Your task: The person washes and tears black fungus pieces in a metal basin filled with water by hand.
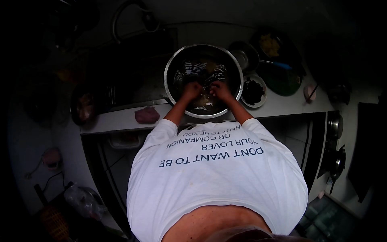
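A large metal basin [166, 76] with a shiny rim stands on the counter, holding dark liquid with bright reflections. Inside it, my left hand [192, 90] is curled closed at the left of centre. My right hand [219, 89] is close beside it, its fingers bent and pressed together. Between and beyond the fingers lies something dark, too dim to name. Just right of the basin, a white bowl [264, 90] contains dark pieces.
Behind the bowl stand a dark pan [254, 56] with a blue handle [282, 65] and a plate of yellow pieces [269, 45]. A green round board [284, 82] lies to the right. A crumpled reddish cloth [147, 115] rests left, near the sink [157, 102] and faucet [115, 26].
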The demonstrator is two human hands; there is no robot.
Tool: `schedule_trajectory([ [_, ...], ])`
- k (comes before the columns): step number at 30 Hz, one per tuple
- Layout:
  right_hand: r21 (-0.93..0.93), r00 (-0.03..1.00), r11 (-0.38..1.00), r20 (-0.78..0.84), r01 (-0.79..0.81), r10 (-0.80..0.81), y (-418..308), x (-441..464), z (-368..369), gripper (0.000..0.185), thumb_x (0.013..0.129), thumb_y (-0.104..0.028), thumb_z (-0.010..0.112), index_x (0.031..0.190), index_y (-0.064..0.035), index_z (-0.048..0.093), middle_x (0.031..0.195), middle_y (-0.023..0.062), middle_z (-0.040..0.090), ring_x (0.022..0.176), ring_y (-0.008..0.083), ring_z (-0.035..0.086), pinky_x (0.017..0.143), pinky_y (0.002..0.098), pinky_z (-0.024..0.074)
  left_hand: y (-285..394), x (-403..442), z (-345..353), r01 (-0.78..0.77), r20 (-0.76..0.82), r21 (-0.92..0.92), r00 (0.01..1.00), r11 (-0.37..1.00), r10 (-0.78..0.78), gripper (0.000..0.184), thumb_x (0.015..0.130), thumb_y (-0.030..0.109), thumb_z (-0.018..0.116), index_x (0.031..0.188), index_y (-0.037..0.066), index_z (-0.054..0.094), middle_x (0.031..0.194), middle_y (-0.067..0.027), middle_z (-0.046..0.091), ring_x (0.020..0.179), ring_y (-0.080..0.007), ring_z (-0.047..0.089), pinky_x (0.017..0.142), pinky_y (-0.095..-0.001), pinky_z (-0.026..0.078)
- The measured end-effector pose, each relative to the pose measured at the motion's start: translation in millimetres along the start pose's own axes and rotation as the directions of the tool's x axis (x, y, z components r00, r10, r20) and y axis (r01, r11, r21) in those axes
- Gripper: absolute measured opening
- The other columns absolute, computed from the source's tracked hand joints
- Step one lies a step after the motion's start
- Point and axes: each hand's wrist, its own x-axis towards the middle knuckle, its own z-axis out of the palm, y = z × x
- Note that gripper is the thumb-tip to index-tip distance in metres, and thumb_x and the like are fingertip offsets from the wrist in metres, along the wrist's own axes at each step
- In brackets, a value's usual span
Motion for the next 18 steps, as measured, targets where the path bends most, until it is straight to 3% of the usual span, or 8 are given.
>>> schedule_trajectory([
  [1,-0.010,0.999,1.000,0.037,-0.020,0.021,-3,-1,-3,0.019,0.080,-0.003,0.046,0.098,0.0009,0.052,0.079,0.0073,0.057,0.064,0.0122,0.057,0.050,0.0220,0.0456,2,0,-1,0.047,0.054,-0.154,0.998,0.987,-0.039,0.010,0.067,0.011,0.058,0.073,0.003,0.060,0.068,-0.0064,0.060,0.064,-0.0117,0.055,0.059,-0.0267,0.045],
  [7,0.162,0.982,0.985,0.185,-0.065,0.035,-23,-19,13,0.020,0.082,-0.007,0.049,0.100,0.0006,0.053,0.082,0.0066,0.056,0.070,0.0114,0.056,0.058,0.0212,0.0468,39,-8,-18,0.043,0.122,-0.386,0.993,0.921,0.005,0.014,0.069,0.010,0.059,0.082,0.004,0.058,0.075,-0.0025,0.058,0.068,-0.0102,0.053,0.060,-0.0234,0.043],
  [10,0.209,0.987,0.977,0.159,-0.035,0.002,-34,-29,20,0.020,0.081,-0.012,0.053,0.096,0.0002,0.054,0.080,0.0055,0.056,0.070,0.0104,0.055,0.058,0.0200,0.0460,38,-6,-18,0.105,0.158,-0.407,0.986,0.907,-0.044,0.016,0.070,0.010,0.061,0.085,0.005,0.056,0.075,-0.0022,0.056,0.067,-0.0100,0.052,0.058,-0.0218,0.042],
  [18,0.010,0.991,1.000,0.135,0.000,-0.001,-37,-32,7,0.019,0.076,-0.018,0.061,0.084,-0.0014,0.055,0.069,0.0020,0.055,0.058,0.0082,0.052,0.051,0.0197,0.0432,50,-12,-16,0.129,0.250,-0.459,0.968,0.879,-0.012,0.017,0.074,0.008,0.059,0.089,0.006,0.051,0.072,-0.0016,0.052,0.061,-0.0070,0.046,0.051,-0.0204,0.037],
])
